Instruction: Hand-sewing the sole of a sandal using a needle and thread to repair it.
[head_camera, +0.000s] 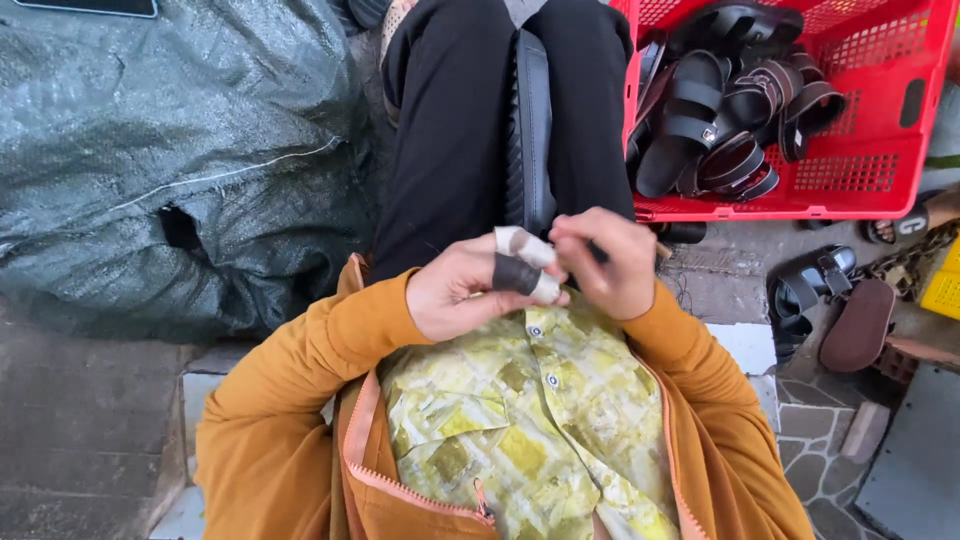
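Our left hand and right hand meet, both pinching a black strap above the sole.

Soft, even daylight — no hard shadows or glare; the picture is sharp throughout, with wide-angle bending towards the edges.

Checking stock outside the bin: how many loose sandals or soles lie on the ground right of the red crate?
3 visible: a black strapped sandal, a brown sole beside it, and one more sandal under the red crate's corner. Others may be hidden beyond the frame edge.
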